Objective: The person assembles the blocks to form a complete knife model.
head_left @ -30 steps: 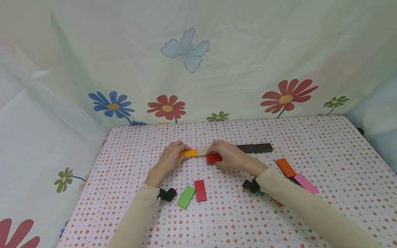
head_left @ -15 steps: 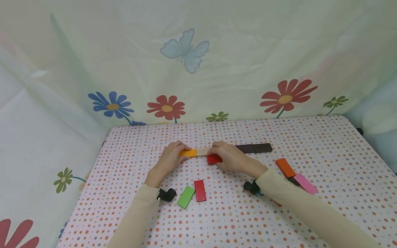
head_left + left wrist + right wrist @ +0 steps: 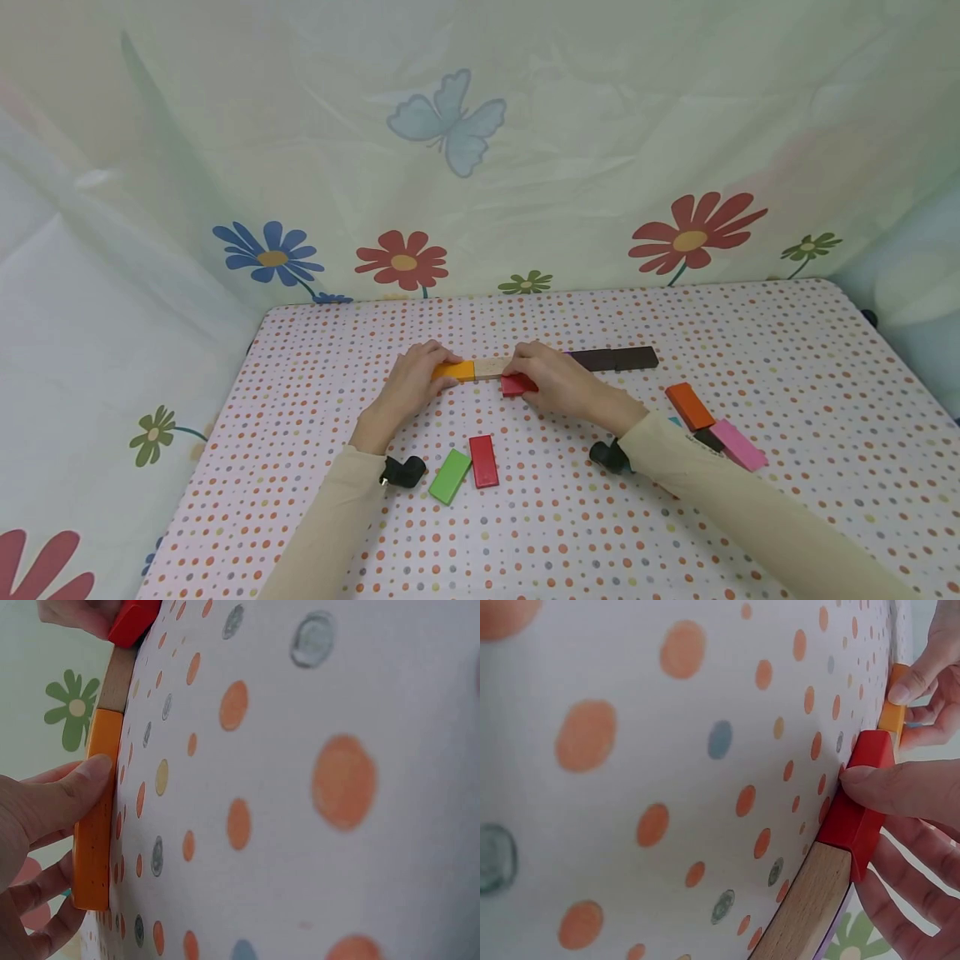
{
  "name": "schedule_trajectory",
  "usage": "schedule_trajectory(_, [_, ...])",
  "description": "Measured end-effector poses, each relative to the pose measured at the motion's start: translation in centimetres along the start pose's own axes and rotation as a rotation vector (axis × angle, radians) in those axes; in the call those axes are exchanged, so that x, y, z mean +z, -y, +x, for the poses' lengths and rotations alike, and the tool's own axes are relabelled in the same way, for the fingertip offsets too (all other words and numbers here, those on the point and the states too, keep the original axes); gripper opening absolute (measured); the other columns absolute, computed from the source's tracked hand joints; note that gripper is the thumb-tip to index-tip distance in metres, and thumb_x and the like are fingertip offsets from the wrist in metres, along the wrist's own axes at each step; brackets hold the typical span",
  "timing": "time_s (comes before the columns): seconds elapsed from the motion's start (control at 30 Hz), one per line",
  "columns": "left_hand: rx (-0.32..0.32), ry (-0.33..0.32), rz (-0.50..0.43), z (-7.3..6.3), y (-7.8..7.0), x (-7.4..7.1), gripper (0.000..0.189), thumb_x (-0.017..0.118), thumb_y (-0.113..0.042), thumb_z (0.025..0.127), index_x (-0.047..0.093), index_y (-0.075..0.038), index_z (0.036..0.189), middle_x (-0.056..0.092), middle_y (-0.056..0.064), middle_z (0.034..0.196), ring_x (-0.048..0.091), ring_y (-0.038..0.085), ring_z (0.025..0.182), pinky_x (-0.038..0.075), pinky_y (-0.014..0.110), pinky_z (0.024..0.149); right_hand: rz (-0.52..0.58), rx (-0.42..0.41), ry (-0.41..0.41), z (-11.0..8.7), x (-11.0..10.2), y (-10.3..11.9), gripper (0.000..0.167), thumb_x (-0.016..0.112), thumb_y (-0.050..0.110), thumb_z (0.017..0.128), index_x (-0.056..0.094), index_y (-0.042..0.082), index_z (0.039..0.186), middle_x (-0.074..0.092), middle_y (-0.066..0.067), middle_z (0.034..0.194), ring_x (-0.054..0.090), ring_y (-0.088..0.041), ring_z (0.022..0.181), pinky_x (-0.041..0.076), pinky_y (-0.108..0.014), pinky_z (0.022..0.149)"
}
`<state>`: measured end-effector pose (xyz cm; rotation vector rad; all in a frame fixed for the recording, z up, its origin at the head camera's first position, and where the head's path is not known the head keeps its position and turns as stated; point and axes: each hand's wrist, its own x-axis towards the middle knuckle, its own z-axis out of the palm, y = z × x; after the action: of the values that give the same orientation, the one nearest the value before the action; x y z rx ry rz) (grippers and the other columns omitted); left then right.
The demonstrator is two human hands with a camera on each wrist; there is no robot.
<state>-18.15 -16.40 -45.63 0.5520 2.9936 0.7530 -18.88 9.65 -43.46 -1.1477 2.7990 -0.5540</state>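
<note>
Mid-frame, your left hand [image 3: 411, 379] is pinching the orange block [image 3: 459, 372], apparently bracing the adjoining pale block [image 3: 488, 368]; your right hand [image 3: 558, 382] is gripping a red block [image 3: 517, 385], seemingly guiding it.

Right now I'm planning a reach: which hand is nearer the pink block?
Right. The right hand pinches a red block to the left of the pink block and farther back; the left hand, holding the yellow-orange block, lies farther left.
</note>
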Motion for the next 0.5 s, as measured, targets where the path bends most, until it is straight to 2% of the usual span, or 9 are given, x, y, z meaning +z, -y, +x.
schedule_trajectory(0.33, [0.006, -0.005, 0.002, -0.04, -0.03, 0.01, 0.032, 0.078, -0.017, 0.095, 0.074, -0.01, 0.125, 0.066, 0.006, 0.119, 0.057, 0.031, 0.118, 0.044, 0.057, 0.105, -0.007, 0.017, 0.01, -0.19, -0.16, 0.3, 0.038, 0.086, 0.002, 0.085, 0.075, 0.002, 0.121, 0.065, -0.011, 0.116, 0.063, -0.024, 0.105, 0.059, -0.04, 0.091])
schedule_trajectory(0.5, [0.005, -0.002, -0.001, -0.04, 0.01, 0.05, 0.032, 0.078, -0.017, 0.095, 0.074, -0.01, 0.126, 0.066, 0.006, 0.118, 0.057, 0.031, 0.118, 0.044, 0.056, 0.104, -0.022, 0.012, 0.007, -0.19, -0.04, 0.38, 0.037, 0.087, 0.002, 0.085, 0.075, 0.002, 0.12, 0.065, -0.011, 0.115, 0.063, -0.023, 0.103, 0.059, -0.039, 0.09])
